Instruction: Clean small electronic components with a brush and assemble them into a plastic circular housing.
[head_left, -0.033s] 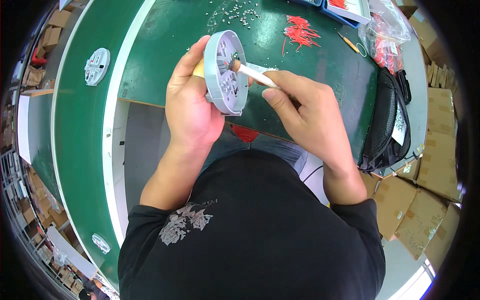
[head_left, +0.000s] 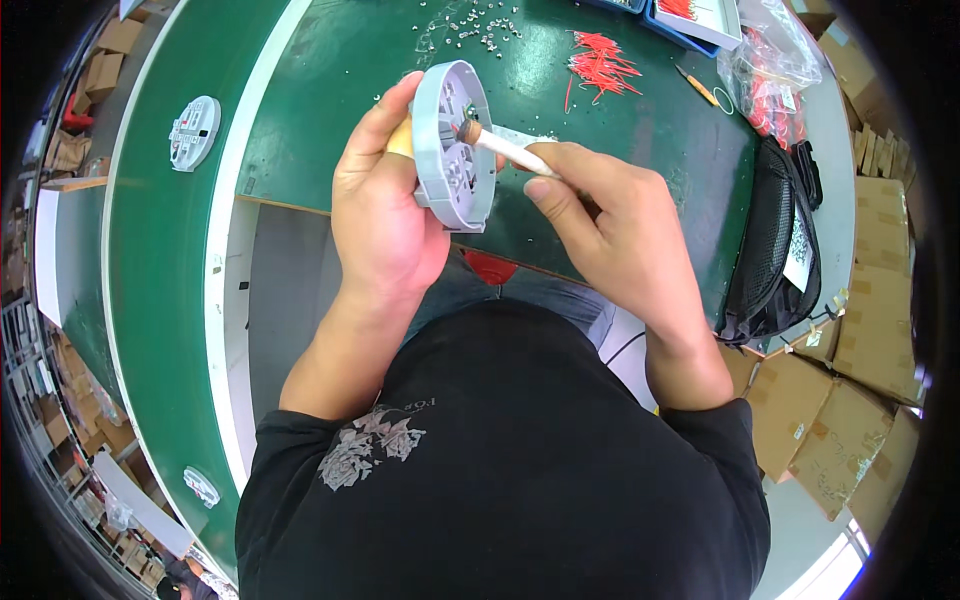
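My left hand (head_left: 385,215) is closed around a round, shallow grey plastic housing (head_left: 432,150), tilted up on its edge. Its open side, with moulded compartments and small parts inside, faces right. A yellow patch (head_left: 400,140) shows between the hand and the back of the housing. Between thumb and fingers, my right hand (head_left: 615,215) pinches a slim white-handled brush (head_left: 515,152). The brush's brown tip reaches into the housing, by its middle; whether it touches the parts there I cannot tell. Some fingers of both hands are hidden.
Small metal parts (head_left: 485,28) and red wires (head_left: 602,65) lie on the green table (head_left: 540,95). At right are a yellow-handled pointed tool (head_left: 700,88), plastic bags (head_left: 775,85) and a black mesh bag (head_left: 775,240). Another housing (head_left: 194,133) rests on the green strip at left.
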